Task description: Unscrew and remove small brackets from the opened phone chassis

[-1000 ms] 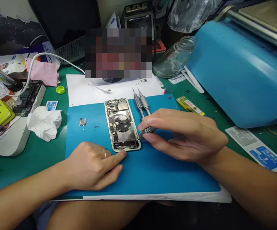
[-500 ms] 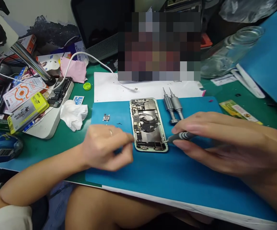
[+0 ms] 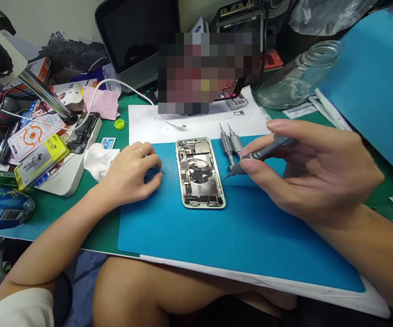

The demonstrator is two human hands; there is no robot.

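On the blue mat (image 3: pixel 183 236) lies an opened smartphone (image 3: pixel 201 175), its inner parts showing. My right hand (image 3: pixel 305 168) is closed on a grey precision screwdriver (image 3: pixel 251 161), whose thin tip is just right of the phone's edge, apart from it. To the left of the phone, my left hand (image 3: pixel 133 172) rests low over the mat with thumb and forefinger a little apart. A tiny dark piece (image 3: pixel 163 172) shows at those fingertips; what it is I cannot make out. Two more grey screwdrivers (image 3: pixel 230 143) lie beyond the phone's right side.
A crumpled white tissue (image 3: pixel 99 161) sits behind my left hand. Further left are a yellow box (image 3: pixel 41 161), another phone body (image 3: pixel 84 131) and a drink bottle (image 3: pixel 4 206). A white cable (image 3: pixel 125 81) ends on white paper (image 3: pixel 145 122). A glass jar (image 3: pixel 298 75) leans at the back right.
My left hand has moved left from the phone's edge to the small pieces on the mat. My right hand has lifted the screwdriver tip off the phone's lower right corner.
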